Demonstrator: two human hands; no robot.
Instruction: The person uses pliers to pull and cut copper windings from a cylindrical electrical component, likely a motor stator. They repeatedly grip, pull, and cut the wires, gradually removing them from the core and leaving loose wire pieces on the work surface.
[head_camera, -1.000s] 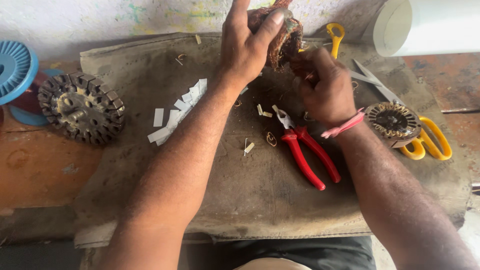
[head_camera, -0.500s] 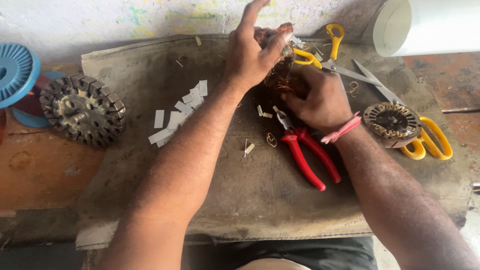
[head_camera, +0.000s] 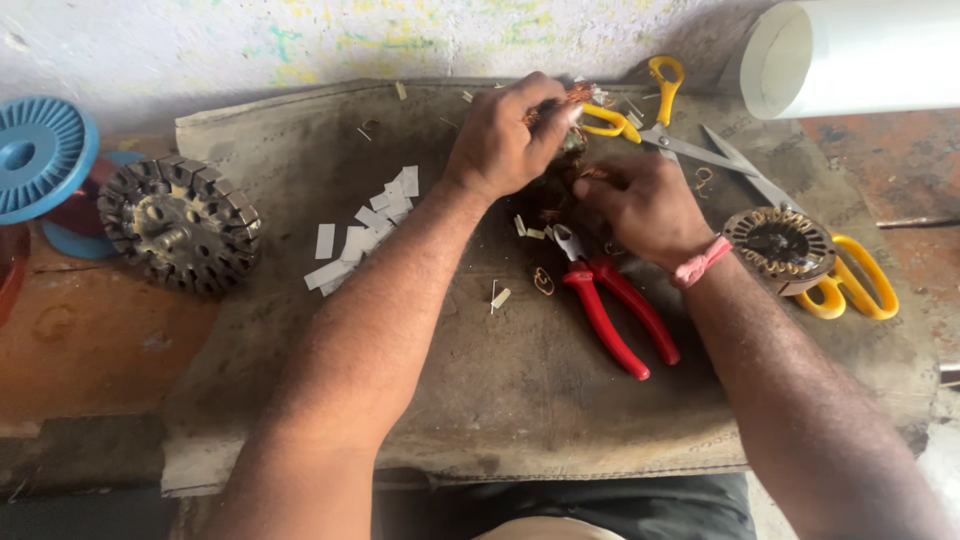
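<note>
Both hands are gripping a copper-wound motor core (head_camera: 562, 178), the left hand (head_camera: 500, 140) with fingers closed over its top and the right hand (head_camera: 645, 205) clasping it below, red pliers (head_camera: 612, 305) lying just beneath those fingers.

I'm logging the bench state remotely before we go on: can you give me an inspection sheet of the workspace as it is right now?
Surface: grey mat over a rusty orange bench top.
Job's things: copper-wound part, mostly hidden between both hands.
Clutter: red-handled pliers, two yellow-handled scissors, white paper slips, slotted metal core, smaller wound core.
Grippers: left hand and right hand both closed on the part.
Cables: nothing seen apart from loose copper wire.
Surroundings: blue spool, white roll, paint-marked wall.
</note>
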